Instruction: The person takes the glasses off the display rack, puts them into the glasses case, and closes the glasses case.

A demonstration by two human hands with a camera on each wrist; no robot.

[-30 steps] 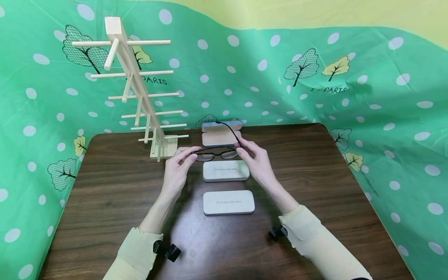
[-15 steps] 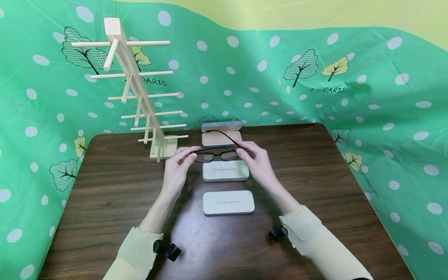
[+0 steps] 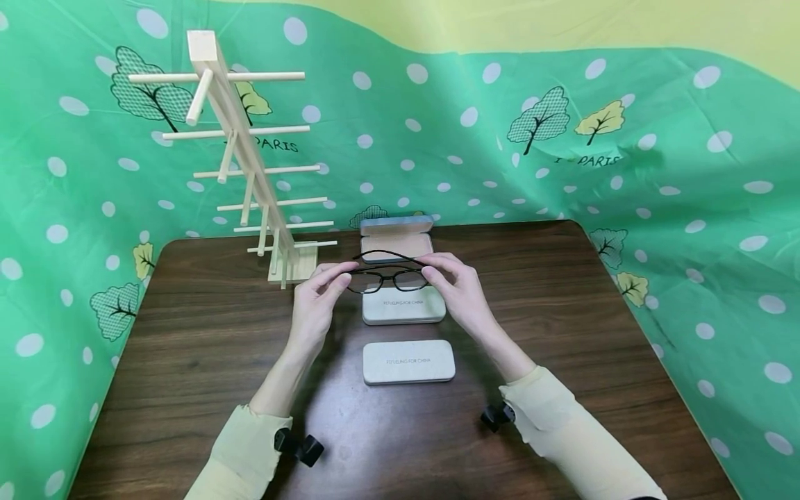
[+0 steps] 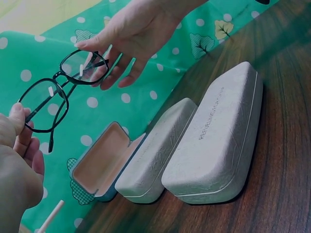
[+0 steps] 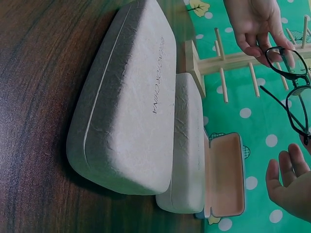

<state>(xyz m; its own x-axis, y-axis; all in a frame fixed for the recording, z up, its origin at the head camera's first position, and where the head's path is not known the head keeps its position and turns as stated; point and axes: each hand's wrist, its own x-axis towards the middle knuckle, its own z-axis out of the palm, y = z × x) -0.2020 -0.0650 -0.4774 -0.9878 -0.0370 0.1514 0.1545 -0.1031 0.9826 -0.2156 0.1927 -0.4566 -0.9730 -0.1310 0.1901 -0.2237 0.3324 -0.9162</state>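
Observation:
A pair of black-framed glasses (image 3: 409, 280) is held up between both hands, lenses toward the head camera. My left hand (image 3: 314, 305) pinches the frame's left end between thumb and fingers. At the other end, my right hand (image 3: 459, 292) pinches the corner by the hinge. In the head view one temple lies folded across behind the lenses, above the rim. The left wrist view shows the glasses (image 4: 51, 104) well above the table, temples crossing behind. Below and behind them are a closed pale glasses case (image 3: 403, 316) and an open blue case (image 3: 396, 225) with peach lining.
Closer to the body lies another closed pale glasses case (image 3: 408, 362) with printed lettering. A tall wooden peg rack (image 3: 250, 156) stands at the back left, its pegs sticking out sideways and forward. Green patterned cloth (image 3: 437, 125) hangs behind the brown table (image 3: 600, 361).
The right temple of the glasses has swung down and inward, from sticking up behind to lying across the lenses' top. Both hands stay in nearly the same place.

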